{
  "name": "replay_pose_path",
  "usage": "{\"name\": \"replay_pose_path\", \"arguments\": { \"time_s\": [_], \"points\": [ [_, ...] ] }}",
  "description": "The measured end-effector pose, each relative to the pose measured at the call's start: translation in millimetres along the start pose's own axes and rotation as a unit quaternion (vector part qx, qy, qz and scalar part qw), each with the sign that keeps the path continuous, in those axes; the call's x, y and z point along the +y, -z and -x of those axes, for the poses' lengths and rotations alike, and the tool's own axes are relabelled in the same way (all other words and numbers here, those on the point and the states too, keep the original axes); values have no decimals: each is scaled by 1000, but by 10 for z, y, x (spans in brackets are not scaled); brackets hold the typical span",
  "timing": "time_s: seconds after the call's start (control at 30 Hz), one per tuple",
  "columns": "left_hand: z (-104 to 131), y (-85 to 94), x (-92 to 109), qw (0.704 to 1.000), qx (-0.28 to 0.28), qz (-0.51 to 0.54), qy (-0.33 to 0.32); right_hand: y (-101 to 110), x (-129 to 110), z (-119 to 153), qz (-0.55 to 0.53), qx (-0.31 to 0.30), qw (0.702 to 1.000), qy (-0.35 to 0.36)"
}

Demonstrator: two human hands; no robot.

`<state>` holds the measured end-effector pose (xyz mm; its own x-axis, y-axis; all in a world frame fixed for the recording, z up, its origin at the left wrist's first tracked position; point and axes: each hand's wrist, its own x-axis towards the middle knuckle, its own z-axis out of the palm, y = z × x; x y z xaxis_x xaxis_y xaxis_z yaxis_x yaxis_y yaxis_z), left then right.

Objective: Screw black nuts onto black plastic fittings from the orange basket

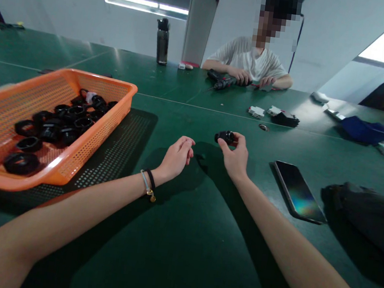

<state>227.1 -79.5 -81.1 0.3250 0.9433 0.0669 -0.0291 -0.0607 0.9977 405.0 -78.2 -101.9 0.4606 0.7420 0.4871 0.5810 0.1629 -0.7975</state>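
I see no readable writing; my right hand [235, 158] pinches a round black part [225, 136], left hand [176, 157] loosely curled, empty, beside the perforated orange basket [119, 107].

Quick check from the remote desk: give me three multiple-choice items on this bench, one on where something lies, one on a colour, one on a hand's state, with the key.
1. Where does the phone lie?
A. inside the basket
B. flat on the green table, to the right of the right hand
C. under the left forearm

2. What colour is the basket that holds the black rings?
A. orange
B. blue
C. white

3. What is the right hand doing?
A. lying flat and empty
B. gripping the phone
C. pinching a small black part in its fingertips

Key: 1 B, the phone lies screen up on the table beside that arm. 2 A, its mesh walls are orange. 3 C, the part sits between thumb and fingers, while the left hand is loosely curled beside it.
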Motion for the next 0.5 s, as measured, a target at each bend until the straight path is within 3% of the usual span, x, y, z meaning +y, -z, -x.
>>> {"name": "replay_pose_path", "arguments": {
  "time_s": [0.13,0.23,0.5],
  "points": [
    [14,-2,0,1000,-18,-22,-9,167,247,-233,106,45,993,18],
    [16,-9,-1,999,-22,-27,-10,255,385,-346,154,50,987,-16],
    [24,2,29,998,-39,-54,-7,266,451,-394,213,-25,976,-37]
  ]
}}
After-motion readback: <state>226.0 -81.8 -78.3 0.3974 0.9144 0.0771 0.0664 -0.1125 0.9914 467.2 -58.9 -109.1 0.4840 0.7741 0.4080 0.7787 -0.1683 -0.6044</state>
